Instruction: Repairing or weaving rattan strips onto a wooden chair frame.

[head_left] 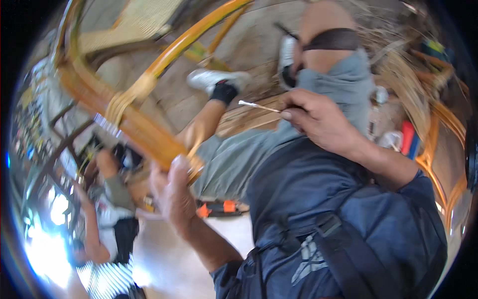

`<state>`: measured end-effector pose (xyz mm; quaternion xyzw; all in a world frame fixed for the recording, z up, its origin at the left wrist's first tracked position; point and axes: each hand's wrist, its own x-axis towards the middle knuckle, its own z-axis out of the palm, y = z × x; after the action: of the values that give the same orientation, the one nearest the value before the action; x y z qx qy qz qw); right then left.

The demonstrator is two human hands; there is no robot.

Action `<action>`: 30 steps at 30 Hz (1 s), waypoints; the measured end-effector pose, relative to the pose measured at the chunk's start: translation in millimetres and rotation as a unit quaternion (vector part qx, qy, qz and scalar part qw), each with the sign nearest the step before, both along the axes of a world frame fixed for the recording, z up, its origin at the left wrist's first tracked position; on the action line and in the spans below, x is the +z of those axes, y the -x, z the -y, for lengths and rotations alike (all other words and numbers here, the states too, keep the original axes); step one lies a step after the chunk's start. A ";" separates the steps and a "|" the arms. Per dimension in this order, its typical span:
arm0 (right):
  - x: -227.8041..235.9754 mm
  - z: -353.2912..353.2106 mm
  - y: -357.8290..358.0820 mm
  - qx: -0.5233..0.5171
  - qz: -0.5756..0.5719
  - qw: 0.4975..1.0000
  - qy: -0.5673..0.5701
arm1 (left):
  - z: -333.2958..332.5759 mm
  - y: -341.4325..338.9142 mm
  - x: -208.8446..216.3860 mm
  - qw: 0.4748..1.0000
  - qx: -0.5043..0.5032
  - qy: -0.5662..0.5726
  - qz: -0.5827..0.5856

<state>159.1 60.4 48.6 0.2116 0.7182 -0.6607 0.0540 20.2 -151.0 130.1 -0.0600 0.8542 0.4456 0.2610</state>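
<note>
My left hand (173,197) is closed around the lower end of a glossy orange-brown rattan furniture frame (142,134), thumb on top. Pale cane strips (122,103) bind a joint where a curved pole meets the thick rail, and another binding sits beside my left thumb. In front of my lap, my right hand (321,119) pinches a thin stick (264,107) between thumb and fingers. The stick's far tip is coated in something white that I cannot identify. It points left toward the frame and is apart from it.
A woven panel (132,25) lies at the upper left. Orange-handled tools (219,208) rest below my left leg. Loose cane strips (398,74) and more rattan frames (433,149) are on the right, near a red object (407,137). Another person (107,209) sits at lower left.
</note>
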 end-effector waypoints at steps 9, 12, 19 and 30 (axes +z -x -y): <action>-23.6 -141.7 -207.2 -0.185 0.353 0.823 -0.404 | 17.5 1.4 -7.8 0.995 0.023 -0.098 0.001; -57.5 -136.5 -228.3 -0.123 0.401 0.800 -0.430 | 18.8 1.4 -12.9 0.993 0.036 -0.112 -0.031; -92.1 -142.1 -217.3 -0.071 0.530 0.739 -0.410 | 29.5 10.3 -12.1 0.998 0.030 -0.061 -0.018; -107.4 -148.8 -233.8 -0.070 0.434 0.784 -0.439 | 22.7 3.2 -7.0 0.995 0.011 -0.096 -0.015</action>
<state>392.9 209.3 -58.8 0.5267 0.8143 -0.1148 0.2153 17.0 -173.7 123.1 -0.0373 0.8108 0.5290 0.2478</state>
